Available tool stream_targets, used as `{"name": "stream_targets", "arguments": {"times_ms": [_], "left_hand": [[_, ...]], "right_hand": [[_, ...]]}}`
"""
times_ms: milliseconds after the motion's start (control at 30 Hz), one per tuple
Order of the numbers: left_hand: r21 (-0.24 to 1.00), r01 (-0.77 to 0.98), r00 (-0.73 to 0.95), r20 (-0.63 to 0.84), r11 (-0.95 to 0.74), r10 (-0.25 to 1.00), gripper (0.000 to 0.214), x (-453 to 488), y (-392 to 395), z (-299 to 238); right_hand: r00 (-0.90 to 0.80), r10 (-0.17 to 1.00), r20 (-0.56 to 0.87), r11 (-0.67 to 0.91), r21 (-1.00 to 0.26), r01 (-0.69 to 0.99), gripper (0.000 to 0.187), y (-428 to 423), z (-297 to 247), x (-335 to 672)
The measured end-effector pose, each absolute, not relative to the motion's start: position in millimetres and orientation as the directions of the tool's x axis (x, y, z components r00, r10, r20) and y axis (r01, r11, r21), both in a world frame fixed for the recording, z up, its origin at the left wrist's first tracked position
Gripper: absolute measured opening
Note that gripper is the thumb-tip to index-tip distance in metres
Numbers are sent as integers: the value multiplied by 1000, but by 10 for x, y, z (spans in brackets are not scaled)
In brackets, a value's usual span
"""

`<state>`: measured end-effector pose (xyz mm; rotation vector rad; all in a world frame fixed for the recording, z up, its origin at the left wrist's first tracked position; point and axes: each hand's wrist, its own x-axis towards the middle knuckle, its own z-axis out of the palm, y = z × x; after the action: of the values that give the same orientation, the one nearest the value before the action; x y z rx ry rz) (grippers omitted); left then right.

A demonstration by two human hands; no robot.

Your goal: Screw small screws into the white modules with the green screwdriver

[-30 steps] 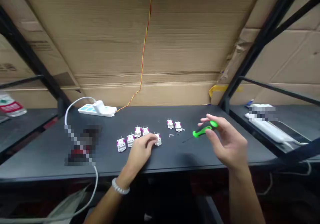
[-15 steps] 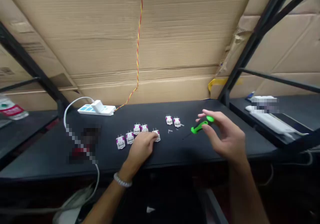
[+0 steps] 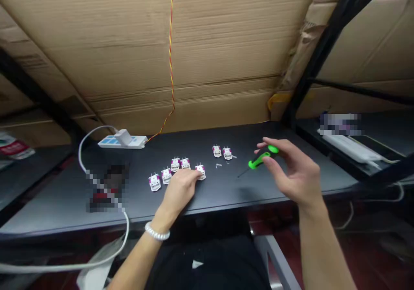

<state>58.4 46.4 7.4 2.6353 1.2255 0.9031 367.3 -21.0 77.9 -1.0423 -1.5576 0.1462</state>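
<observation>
The left hand (image 3: 181,188) touched a white-and-purple plug piece (image 3: 201,169) lying on the black worktop (image 3: 220,195) (whether it was gripping, I could not tell), while the right hand (image 3: 296,171) grasped a green-and-black screwdriver (image 3: 258,157) above this surface.

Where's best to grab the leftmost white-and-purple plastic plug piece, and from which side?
Probably pinch the leftmost white-and-purple plastic plug piece by its two side edges, coming from above on the near side: it lies on the black tabletop, thin prongs at its far end.
</observation>
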Motion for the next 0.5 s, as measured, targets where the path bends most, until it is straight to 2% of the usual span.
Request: {"name": "stream_targets", "arguments": {"times_ms": [100, 233, 500], "left_hand": [[294, 659, 534, 465, -692, 706, 27, 554, 474, 73], [314, 625, 552, 470, -715, 689, 27, 563, 488, 103], [512, 559, 493, 426, -652, 759, 22, 605, 513, 122]], "right_hand": [[89, 662, 744, 604, -600, 525, 39, -209, 805, 3653], [77, 659, 748, 622, -600, 502, 39, -205, 814, 3610], [105, 645, 757, 677, -629, 381, 40, -61, 745, 3263]]}}
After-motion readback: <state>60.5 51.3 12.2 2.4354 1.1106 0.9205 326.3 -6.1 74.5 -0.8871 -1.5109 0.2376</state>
